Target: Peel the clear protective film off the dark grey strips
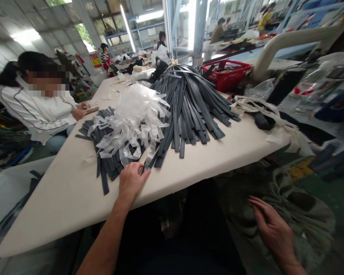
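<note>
- Film (137, 103) heaped over dark straps (186, 110), on tabletop (74, 187).
- Left hand (133, 179) at a film tail and strap ends near front edge; can't tell if pinching.
- Right hand (275, 229) off tabletop, half-curled, nothing seen in it, well apart from left.
- Film: probably light, limp, slippery, easily torn; best pinched at loose tails.
- Straps: likely bendy, springy, tough, heavier bunched; best gripped by ends.
- Sign (95, 60), bottle label (302, 89): too blurred to read.

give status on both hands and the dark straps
Left hand at near edge of white plastic strips, grip unclear. Right hand off the table, nothing visible in it. Dark straps heaped on table, partly covered by white plastic strips.
</note>
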Tool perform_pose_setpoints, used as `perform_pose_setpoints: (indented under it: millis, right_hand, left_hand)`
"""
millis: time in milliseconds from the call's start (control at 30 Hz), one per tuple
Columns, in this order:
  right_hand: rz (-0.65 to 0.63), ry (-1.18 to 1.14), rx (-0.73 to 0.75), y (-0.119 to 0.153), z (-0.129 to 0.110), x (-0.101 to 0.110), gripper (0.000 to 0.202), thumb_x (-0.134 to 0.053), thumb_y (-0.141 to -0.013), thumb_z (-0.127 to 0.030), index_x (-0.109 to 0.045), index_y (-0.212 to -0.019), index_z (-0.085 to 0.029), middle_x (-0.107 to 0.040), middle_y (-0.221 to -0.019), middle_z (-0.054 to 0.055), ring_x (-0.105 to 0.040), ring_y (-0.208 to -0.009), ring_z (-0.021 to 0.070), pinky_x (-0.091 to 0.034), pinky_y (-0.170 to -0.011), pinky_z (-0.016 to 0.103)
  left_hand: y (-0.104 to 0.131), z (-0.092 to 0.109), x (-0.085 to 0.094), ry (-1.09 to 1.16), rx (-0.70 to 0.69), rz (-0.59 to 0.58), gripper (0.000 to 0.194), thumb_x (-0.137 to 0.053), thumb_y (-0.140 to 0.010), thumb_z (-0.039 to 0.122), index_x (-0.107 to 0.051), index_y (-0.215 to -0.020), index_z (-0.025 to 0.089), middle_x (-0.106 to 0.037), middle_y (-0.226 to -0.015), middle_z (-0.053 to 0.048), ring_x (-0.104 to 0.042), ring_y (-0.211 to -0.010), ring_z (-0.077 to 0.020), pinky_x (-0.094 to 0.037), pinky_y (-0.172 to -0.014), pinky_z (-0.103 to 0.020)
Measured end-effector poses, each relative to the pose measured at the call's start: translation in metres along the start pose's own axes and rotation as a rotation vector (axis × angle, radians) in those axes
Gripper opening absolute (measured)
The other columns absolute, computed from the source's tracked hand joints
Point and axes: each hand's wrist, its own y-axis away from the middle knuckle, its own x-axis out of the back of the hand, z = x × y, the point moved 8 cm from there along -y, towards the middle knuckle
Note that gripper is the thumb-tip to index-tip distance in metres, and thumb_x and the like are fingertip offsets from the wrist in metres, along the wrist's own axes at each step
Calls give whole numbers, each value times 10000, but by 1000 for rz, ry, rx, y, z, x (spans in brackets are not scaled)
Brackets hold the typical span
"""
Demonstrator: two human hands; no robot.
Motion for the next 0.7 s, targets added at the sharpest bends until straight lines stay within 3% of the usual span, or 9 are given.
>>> perform_pose_setpoints:
  millis: [167,300,367,467,600,700]
  right_hand:
    - [-21,-47,-44,7,-11,1,272,-483,-952,-399,-683,-1031,-232,-705,-1156,76,-686,-1024,252,-521,-949,392]
    - [-44,-210,-171,-14,-42,6,245,-525,-938,-386,-699,-1031,-243,-726,-1110,61,-696,-1004,235,-533,-933,352]
    - [-128,-372,-226,-33,-75,1,238,-541,-938,-376,-701,-1054,-244,-737,-1073,52,-710,-938,212,-553,-874,315]
    - [-391,-607,-195,-67,-147,-24,256,-530,-948,-374,-711,-1046,-223,-753,-965,47,-711,-821,189,-559,-773,286]
    - [-719,-684,-64,-98,-234,-67,275,-566,-923,-382,-745,-989,-183,-755,-903,39,-676,-813,183,-515,-761,284]
    - [-849,-640,-91,-106,-258,-99,190,-650,-858,-318,-758,-866,-161,-724,-749,6,-625,-685,146,-454,-625,235]
  left_hand:
    - [-10,-7,7,191,74,18,176,-577,-845,329,-657,-751,204,-678,-782,-50,-615,-766,-230,-437,-739,-348]
    - [3,-10,3,819,264,-20,218,-666,-778,409,-647,-770,192,-637,-667,17,-589,-633,-156,-458,-664,-289]
    - [15,2,-8,1145,337,-93,270,-736,-718,428,-646,-779,181,-626,-641,33,-576,-589,-129,-482,-629,-264]
    - [38,28,-24,1455,451,-199,336,-830,-628,414,-654,-769,165,-624,-645,37,-562,-555,-100,-496,-581,-231]
    - [66,64,-40,1598,515,-388,313,-854,-646,385,-681,-765,152,-630,-682,23,-559,-576,-82,-493,-588,-200]
    - [82,77,-49,1607,515,-486,318,-828,-699,398,-728,-886,161,-638,-716,15,-551,-601,-81,-491,-614,-201]
